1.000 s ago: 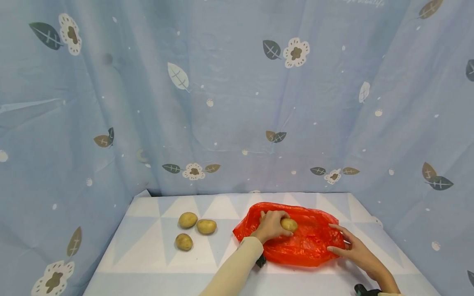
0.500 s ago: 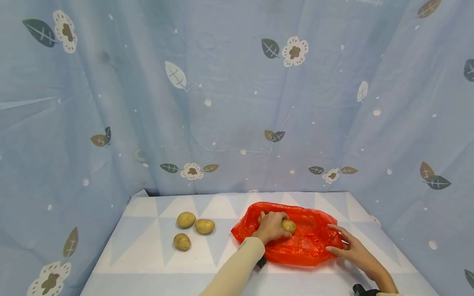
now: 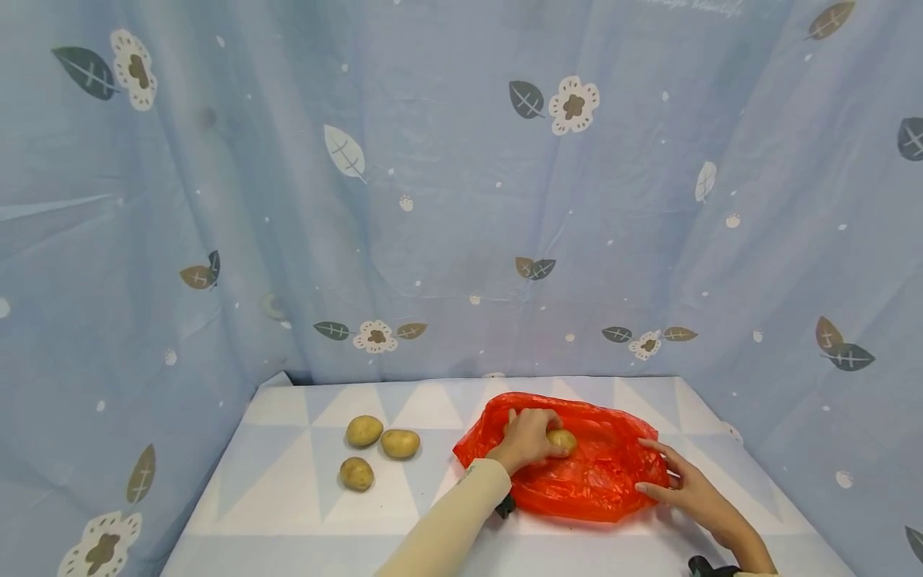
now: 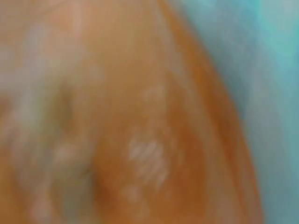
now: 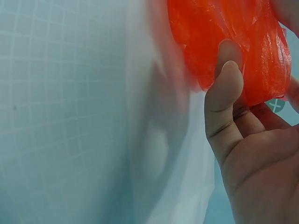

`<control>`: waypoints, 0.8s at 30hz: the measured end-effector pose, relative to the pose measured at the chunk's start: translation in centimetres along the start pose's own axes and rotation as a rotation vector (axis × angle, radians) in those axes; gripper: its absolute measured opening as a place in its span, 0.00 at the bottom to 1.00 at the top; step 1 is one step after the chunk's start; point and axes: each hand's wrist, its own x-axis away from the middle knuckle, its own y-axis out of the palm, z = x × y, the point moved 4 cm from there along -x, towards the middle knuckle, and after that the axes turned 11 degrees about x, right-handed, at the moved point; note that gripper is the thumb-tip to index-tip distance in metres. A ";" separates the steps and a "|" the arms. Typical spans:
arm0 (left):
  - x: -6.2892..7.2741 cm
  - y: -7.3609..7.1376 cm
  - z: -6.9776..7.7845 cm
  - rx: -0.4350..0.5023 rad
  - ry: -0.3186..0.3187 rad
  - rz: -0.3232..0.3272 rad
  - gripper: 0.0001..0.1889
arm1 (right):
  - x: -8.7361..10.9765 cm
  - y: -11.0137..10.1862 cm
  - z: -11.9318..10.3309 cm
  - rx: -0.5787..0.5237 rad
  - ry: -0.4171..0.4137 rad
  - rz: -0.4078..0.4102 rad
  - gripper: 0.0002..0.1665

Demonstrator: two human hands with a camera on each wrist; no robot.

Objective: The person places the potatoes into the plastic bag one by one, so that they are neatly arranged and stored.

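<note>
A red plastic bag (image 3: 598,473) lies on the table with its mouth spread. My left hand (image 3: 530,439) reaches into the bag and holds a yellow potato (image 3: 562,440) between thumb and fingers. Another bit of yellow shows behind the fingers, mostly hidden. At the bag's right end, my right hand (image 3: 681,479) grips the plastic with thumb and fingers apart; the right wrist view shows the bag (image 5: 266,56) among the curled fingers. Skin and an orange-red blur fill the left wrist view.
Left of the bag, three potatoes lie on the table: one at the back (image 3: 364,431), one beside it (image 3: 400,443) and one nearer the front (image 3: 356,474). A blue patterned curtain (image 3: 461,200) stands behind the table (image 3: 288,513).
My left hand stays inside the bag at the potato, with only slight finger motion. The right hand keeps its place on the bag's end. The head view shifts a little.
</note>
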 end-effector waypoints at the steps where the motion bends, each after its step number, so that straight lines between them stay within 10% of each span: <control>1: 0.1 -0.2 0.1 0.019 0.009 -0.010 0.19 | 0.0 0.0 0.0 0.002 0.000 -0.001 0.53; 14: 2.5 -2.9 1.5 0.180 0.120 -0.171 0.18 | 0.6 0.1 0.0 -0.044 -0.012 -0.035 0.51; 24: 4.7 -7.6 0.6 0.214 0.247 -0.138 0.12 | 0.3 -0.5 -0.3 -0.037 -0.031 -0.040 0.51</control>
